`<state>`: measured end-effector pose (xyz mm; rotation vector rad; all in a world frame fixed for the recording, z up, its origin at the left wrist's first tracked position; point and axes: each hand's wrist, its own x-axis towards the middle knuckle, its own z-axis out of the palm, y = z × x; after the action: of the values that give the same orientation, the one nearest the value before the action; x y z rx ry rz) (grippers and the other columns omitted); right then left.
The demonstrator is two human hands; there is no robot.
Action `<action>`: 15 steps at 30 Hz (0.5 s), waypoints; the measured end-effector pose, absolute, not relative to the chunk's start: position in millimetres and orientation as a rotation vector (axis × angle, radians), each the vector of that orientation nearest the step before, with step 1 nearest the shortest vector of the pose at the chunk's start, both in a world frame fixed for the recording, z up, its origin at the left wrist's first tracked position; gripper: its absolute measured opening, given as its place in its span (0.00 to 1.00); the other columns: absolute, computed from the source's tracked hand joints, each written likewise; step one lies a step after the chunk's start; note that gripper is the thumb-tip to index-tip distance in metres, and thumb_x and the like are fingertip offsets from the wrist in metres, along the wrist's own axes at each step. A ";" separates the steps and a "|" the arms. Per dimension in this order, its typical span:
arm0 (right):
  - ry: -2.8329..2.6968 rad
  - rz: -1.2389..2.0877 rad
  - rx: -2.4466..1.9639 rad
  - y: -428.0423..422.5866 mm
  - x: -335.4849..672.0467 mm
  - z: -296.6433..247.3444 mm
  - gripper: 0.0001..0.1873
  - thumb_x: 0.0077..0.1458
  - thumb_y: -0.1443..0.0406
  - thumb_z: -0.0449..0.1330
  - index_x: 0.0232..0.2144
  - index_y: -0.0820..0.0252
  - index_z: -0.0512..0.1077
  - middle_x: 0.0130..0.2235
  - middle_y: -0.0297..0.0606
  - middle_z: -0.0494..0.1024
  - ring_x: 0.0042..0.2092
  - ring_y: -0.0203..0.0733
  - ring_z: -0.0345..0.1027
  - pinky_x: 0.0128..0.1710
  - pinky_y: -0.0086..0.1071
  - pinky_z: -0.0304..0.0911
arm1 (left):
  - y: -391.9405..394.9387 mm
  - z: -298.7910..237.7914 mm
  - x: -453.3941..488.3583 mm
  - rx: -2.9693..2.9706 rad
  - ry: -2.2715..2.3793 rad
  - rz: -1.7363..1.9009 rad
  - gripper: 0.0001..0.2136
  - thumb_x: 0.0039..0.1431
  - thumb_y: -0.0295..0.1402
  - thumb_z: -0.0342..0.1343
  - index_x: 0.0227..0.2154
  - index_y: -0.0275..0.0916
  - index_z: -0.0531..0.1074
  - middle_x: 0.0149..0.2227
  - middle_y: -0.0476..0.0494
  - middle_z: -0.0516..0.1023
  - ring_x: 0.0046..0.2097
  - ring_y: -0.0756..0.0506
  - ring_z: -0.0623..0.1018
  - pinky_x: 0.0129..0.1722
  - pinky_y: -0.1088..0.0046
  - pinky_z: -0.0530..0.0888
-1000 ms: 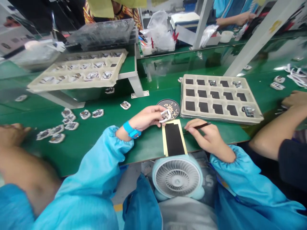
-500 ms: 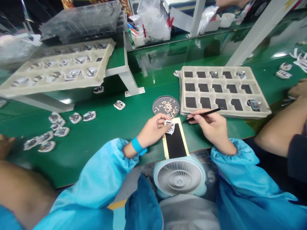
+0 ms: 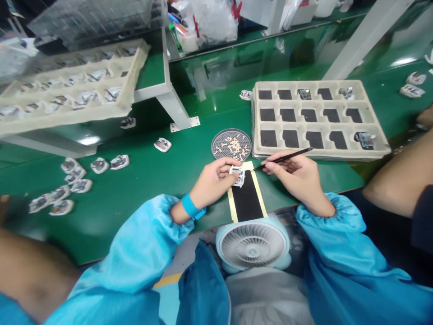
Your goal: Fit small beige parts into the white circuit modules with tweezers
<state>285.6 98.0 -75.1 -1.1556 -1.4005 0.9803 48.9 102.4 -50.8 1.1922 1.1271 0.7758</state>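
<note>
My left hand [image 3: 215, 181] pinches a small white electronic part [image 3: 237, 175] and holds it on the top end of a black pad with a yellow border [image 3: 246, 197]. My right hand [image 3: 295, 174] grips black tweezers [image 3: 283, 158] like a pen, their tip pointing left just beside the part. A round grey dish of tiny pale pieces [image 3: 231, 144] lies right behind both hands. Both arms wear blue sleeves, with a blue band on the left wrist.
A beige compartment tray [image 3: 381, 135] with three parts lies at right. A raised shelf carries a fuller tray [image 3: 132, 67]. Loose parts [image 3: 75, 176] lie scattered at left. A small white fan [image 3: 253, 243] sits at the table's edge. Other people's arms [image 3: 395, 180] flank me.
My left hand brought the part down onto the pad. My right hand lifted the tweezers and swung their tip toward the part. The view tilted down.
</note>
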 end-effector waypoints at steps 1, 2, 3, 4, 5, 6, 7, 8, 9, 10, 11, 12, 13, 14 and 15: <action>-1.395 0.975 -1.147 97.1 286.1 -74.9 0.12 0.56 0.57 0.72 0.38 0.57 0.79 0.38 0.41 0.84 0.36 0.43 0.80 0.36 0.37 0.80 | 102.5 -50.7 48.5 1.178 1.118 0.780 0.16 0.51 0.31 0.67 0.43 0.35 0.74 0.35 0.42 0.82 0.31 0.50 0.79 0.27 0.78 0.73; -1.394 0.972 -1.136 95.9 286.6 -74.7 0.11 0.57 0.58 0.71 0.38 0.57 0.79 0.38 0.40 0.84 0.35 0.43 0.80 0.35 0.37 0.80 | 102.5 -50.5 48.2 1.161 1.104 0.787 0.16 0.50 0.30 0.67 0.43 0.36 0.73 0.35 0.42 0.82 0.32 0.49 0.79 0.27 0.78 0.74; -1.399 0.969 -1.119 94.4 287.0 -74.7 0.10 0.57 0.59 0.71 0.38 0.57 0.79 0.38 0.40 0.84 0.35 0.43 0.80 0.34 0.36 0.80 | 102.3 -50.2 48.1 1.145 1.092 0.796 0.17 0.49 0.29 0.67 0.42 0.36 0.72 0.36 0.42 0.82 0.33 0.48 0.80 0.27 0.77 0.76; -1.412 0.963 -1.093 92.8 287.2 -74.6 0.09 0.57 0.60 0.71 0.39 0.57 0.79 0.38 0.40 0.84 0.35 0.43 0.80 0.34 0.36 0.79 | 102.0 -49.8 48.1 1.132 1.082 0.805 0.18 0.48 0.28 0.67 0.42 0.37 0.71 0.36 0.43 0.82 0.34 0.47 0.80 0.27 0.76 0.77; -1.433 0.949 -1.054 91.0 286.9 -74.6 0.08 0.57 0.61 0.71 0.39 0.56 0.80 0.39 0.40 0.84 0.36 0.43 0.80 0.34 0.37 0.80 | 101.6 -49.5 48.4 1.123 1.079 0.814 0.19 0.47 0.28 0.68 0.42 0.37 0.70 0.37 0.43 0.81 0.34 0.47 0.81 0.28 0.76 0.78; -1.464 0.926 -1.003 89.2 286.0 -74.4 0.08 0.57 0.62 0.71 0.39 0.55 0.80 0.39 0.39 0.84 0.37 0.44 0.81 0.36 0.38 0.80 | 101.1 -49.4 48.7 1.120 1.084 0.824 0.19 0.47 0.28 0.67 0.43 0.37 0.70 0.37 0.44 0.81 0.34 0.47 0.81 0.27 0.75 0.79; -1.502 0.894 -0.947 87.6 284.5 -74.0 0.07 0.57 0.64 0.71 0.39 0.55 0.80 0.40 0.39 0.84 0.39 0.45 0.81 0.38 0.39 0.80 | 100.5 -49.6 49.1 1.126 1.095 0.833 0.19 0.48 0.28 0.67 0.43 0.37 0.70 0.37 0.44 0.81 0.33 0.47 0.80 0.27 0.75 0.79; -1.546 0.858 -0.896 86.2 282.5 -73.4 0.07 0.57 0.65 0.71 0.40 0.54 0.80 0.40 0.38 0.85 0.41 0.46 0.81 0.41 0.41 0.80 | 100.0 -50.2 49.6 1.138 1.109 0.842 0.18 0.48 0.28 0.67 0.43 0.37 0.70 0.36 0.45 0.81 0.32 0.48 0.80 0.26 0.76 0.79; -1.590 0.818 -0.859 85.1 280.1 -72.6 0.07 0.58 0.65 0.71 0.40 0.54 0.80 0.40 0.38 0.85 0.42 0.46 0.81 0.43 0.42 0.80 | 99.5 -51.0 49.9 1.155 1.120 0.851 0.18 0.49 0.28 0.67 0.43 0.37 0.71 0.36 0.45 0.80 0.31 0.49 0.79 0.25 0.77 0.78; -1.631 0.778 -0.844 84.4 277.7 -71.6 0.06 0.58 0.65 0.70 0.40 0.53 0.80 0.40 0.37 0.85 0.43 0.46 0.81 0.44 0.43 0.80 | 99.1 -52.1 50.2 1.175 1.128 0.858 0.17 0.49 0.28 0.66 0.43 0.37 0.71 0.36 0.46 0.80 0.29 0.50 0.78 0.24 0.78 0.77; -1.666 0.741 -0.851 84.1 275.4 -70.5 0.06 0.58 0.65 0.70 0.40 0.53 0.80 0.40 0.37 0.85 0.43 0.47 0.81 0.45 0.43 0.80 | 98.8 -53.3 50.4 1.196 1.134 0.863 0.17 0.50 0.27 0.66 0.43 0.38 0.71 0.36 0.46 0.80 0.28 0.51 0.78 0.24 0.79 0.76; -1.691 0.708 -0.870 84.2 273.4 -69.5 0.06 0.59 0.64 0.70 0.40 0.53 0.80 0.40 0.37 0.85 0.43 0.47 0.81 0.46 0.43 0.80 | 98.5 -54.5 50.4 1.218 1.139 0.869 0.17 0.50 0.27 0.66 0.43 0.38 0.72 0.37 0.46 0.80 0.28 0.52 0.78 0.24 0.79 0.75; -1.706 0.676 -0.890 84.4 271.8 -68.5 0.06 0.59 0.64 0.70 0.40 0.53 0.80 0.40 0.37 0.85 0.43 0.47 0.81 0.46 0.43 0.80 | 98.3 -55.7 50.4 1.239 1.142 0.876 0.17 0.50 0.26 0.66 0.44 0.38 0.72 0.37 0.46 0.81 0.29 0.52 0.78 0.26 0.80 0.75; -1.716 0.645 -0.906 84.6 270.6 -67.7 0.06 0.59 0.64 0.70 0.40 0.52 0.80 0.40 0.37 0.85 0.42 0.46 0.81 0.46 0.42 0.80 | 98.0 -56.8 50.3 1.260 1.142 0.883 0.17 0.50 0.25 0.65 0.44 0.38 0.72 0.38 0.46 0.81 0.30 0.52 0.79 0.27 0.80 0.75; -1.722 0.617 -0.914 84.8 269.7 -67.1 0.06 0.59 0.64 0.70 0.40 0.52 0.80 0.40 0.37 0.85 0.42 0.46 0.81 0.45 0.42 0.79 | 97.7 -57.6 50.1 1.280 1.143 0.891 0.17 0.51 0.25 0.65 0.44 0.38 0.72 0.38 0.46 0.81 0.31 0.52 0.79 0.29 0.80 0.75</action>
<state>269.7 84.8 -67.1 -0.9141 -1.7222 0.6174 50.1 97.7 -57.6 1.2802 1.1428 0.8909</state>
